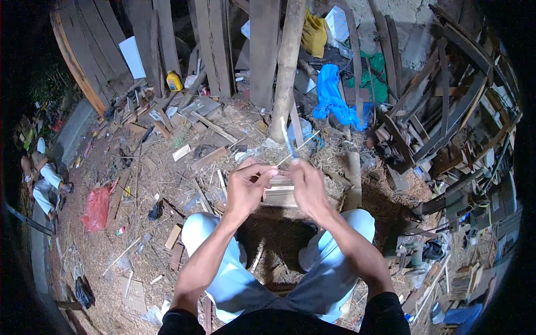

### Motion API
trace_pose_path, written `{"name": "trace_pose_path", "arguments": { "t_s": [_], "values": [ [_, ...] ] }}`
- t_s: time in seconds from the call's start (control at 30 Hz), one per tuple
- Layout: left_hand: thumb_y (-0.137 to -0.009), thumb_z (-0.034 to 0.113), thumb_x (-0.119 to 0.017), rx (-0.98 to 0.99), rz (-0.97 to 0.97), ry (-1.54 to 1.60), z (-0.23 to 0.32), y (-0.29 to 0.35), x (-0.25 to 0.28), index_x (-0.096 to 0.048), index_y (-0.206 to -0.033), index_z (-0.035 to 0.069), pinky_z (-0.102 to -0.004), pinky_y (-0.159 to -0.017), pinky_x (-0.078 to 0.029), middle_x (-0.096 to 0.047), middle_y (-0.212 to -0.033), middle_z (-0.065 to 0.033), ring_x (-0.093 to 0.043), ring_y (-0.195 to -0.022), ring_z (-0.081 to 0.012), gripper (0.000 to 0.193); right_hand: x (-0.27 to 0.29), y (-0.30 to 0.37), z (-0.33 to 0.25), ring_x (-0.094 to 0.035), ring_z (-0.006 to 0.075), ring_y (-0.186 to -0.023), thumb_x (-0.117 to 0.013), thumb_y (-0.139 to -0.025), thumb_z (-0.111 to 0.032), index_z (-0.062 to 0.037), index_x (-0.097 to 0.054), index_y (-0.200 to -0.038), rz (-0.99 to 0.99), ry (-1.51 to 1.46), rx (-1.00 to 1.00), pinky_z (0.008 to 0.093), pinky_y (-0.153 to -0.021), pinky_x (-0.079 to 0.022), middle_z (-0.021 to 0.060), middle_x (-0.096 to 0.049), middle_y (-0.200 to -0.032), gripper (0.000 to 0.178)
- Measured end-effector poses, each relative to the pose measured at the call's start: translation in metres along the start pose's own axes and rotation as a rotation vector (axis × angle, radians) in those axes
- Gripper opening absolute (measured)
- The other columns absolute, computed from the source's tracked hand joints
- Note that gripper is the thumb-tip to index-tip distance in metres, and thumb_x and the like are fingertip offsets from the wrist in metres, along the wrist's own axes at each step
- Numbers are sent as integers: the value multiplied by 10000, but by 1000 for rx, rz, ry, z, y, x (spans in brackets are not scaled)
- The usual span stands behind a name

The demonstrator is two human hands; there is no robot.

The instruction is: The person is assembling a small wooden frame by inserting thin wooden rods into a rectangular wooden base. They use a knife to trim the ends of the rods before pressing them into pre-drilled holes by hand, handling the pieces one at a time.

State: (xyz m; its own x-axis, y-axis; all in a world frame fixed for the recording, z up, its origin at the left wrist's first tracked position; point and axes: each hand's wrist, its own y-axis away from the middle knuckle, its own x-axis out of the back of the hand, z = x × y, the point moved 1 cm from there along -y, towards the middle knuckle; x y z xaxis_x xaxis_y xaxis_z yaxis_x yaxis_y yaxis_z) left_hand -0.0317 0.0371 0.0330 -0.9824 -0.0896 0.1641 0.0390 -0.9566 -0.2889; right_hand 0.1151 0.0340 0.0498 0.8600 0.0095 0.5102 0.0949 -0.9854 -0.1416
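Note:
Between my knees, both hands are raised close together. My left hand [246,190] pinches a thin wooden stick [309,139], which slants up and away to the right. In my right hand [310,191] is a knife [291,146], its narrow blade pointing away from me and crossing the stick. The fingers hide most of the knife's handle. Just beyond and below my hands lies a bundle of thin wooden strips [280,196], partly covered by them.
A wooden post [286,72] stands straight ahead, with planks [212,47] leaning behind it. Blue plastic [333,97] hangs right of the post. Scrap timber [441,123] is piled at the right. A red plastic bag [97,207] lies left. Another person [46,181] sits at the far left.

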Motion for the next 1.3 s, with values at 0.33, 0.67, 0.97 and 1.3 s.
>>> {"name": "trace_pose_path", "arguments": {
  "t_s": [0.33,0.67,0.97,1.3],
  "values": [
    [-768,34,-689,2,-23,26,-5,-1,-1,-693,-845,11,-236,-557,-443,-560,-711,-42,-522,-624,-90,80,-12,0,17,-582,432,-647,-400,-910,-158,12,-564,-940,-23,60,112,466,-584,-442,286,-551,-672,238],
    [-807,59,-661,9,-59,48,-18,-6,3,-679,-872,-10,-226,-513,-464,-548,-739,-45,-571,-602,-97,97,-10,3,8,-604,369,-728,-360,-936,-183,40,-554,-948,-39,-32,23,427,-658,-442,260,-577,-750,296],
    [-813,57,-654,-11,-77,56,-18,-5,-1,-674,-864,-17,-235,-515,-440,-576,-735,-60,-562,-598,-89,92,6,-6,10,-577,404,-654,-360,-919,-179,46,-546,-880,13,-61,-27,441,-612,-431,284,-550,-699,294],
    [-794,110,-674,-27,-144,-90,-19,-13,6,-685,-856,28,-289,-584,-440,-568,-706,-60,-551,-634,-136,103,11,-4,10,-554,434,-659,-429,-923,-195,30,-525,-916,160,-28,69,456,-598,-413,271,-530,-675,245]
  ]
}}
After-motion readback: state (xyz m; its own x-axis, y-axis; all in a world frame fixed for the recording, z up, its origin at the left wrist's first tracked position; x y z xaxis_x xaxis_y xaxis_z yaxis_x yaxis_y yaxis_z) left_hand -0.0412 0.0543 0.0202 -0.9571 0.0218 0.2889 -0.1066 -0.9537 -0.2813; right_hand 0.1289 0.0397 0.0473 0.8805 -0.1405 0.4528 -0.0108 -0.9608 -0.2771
